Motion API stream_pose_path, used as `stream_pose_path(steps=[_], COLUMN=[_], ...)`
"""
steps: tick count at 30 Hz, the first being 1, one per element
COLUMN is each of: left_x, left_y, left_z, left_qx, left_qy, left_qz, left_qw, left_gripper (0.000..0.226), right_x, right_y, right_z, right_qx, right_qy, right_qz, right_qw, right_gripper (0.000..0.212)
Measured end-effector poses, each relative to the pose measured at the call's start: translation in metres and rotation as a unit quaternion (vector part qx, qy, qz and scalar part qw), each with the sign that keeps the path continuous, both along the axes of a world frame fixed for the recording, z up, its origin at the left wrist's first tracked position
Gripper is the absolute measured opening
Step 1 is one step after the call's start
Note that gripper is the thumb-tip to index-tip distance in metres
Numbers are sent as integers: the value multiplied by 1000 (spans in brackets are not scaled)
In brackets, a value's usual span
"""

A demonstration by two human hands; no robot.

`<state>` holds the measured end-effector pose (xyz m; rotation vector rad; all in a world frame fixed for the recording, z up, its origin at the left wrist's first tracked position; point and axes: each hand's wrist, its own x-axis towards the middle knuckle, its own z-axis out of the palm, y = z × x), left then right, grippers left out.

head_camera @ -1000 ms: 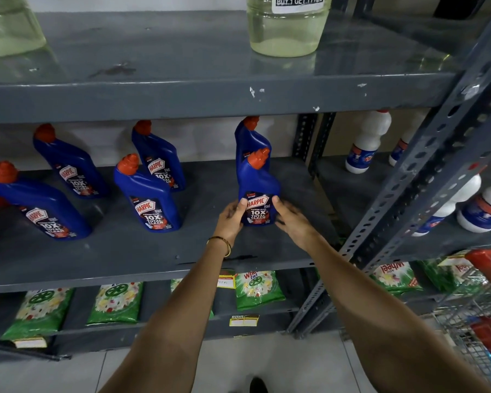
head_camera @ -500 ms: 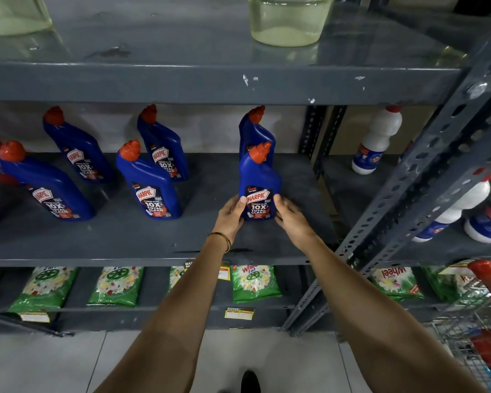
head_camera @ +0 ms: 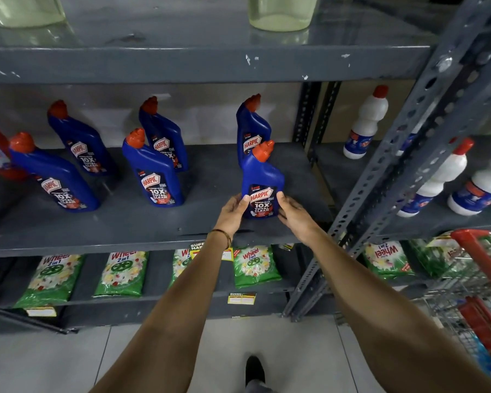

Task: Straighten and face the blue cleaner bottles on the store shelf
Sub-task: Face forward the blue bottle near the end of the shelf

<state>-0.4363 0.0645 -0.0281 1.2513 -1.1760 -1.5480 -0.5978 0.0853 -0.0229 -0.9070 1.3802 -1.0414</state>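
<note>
front bottle (head_camera: 260, 185): gripped low by left hand (head_camera: 232, 211) and right hand (head_camera: 294, 216), frame centre
change: label now turned outward, square-on
remaining: other bottles (head_camera: 153, 174) unaligned

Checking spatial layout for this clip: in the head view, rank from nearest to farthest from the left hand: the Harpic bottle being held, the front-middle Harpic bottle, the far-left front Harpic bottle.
From the left hand:
1. Held Harpic bottle, touching the hand, on the shelf's right side.
2. Front-middle Harpic bottle, to the left.
3. Far-left front Harpic bottle, near the shelf's left end.
</note>
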Motion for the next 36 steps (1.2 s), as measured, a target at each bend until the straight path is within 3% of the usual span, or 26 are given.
stream_pose_path(steps=[7,11,28,36], left_x=[5,5,13,27], left_y=[18,21,22,15], left_z=[3,4,3,-4], left_qx=[-32,-28,-48,-15], left_qy=[-32,-33,-57,-41], left_qz=[-6,-5,-16,36], left_qw=[999,999,997,998], left_gripper=[40,40,42,44], right_x=[2,3,2,-1], right_y=[18,22,29,23], right_z=[-7,-7,2,-9], right_qx=[-3,2,7,18], right_qy=[45,56,33,-23], right_qz=[0,2,2,-58], right_qw=[999,998,999,998], right_gripper=[29,42,21,57])
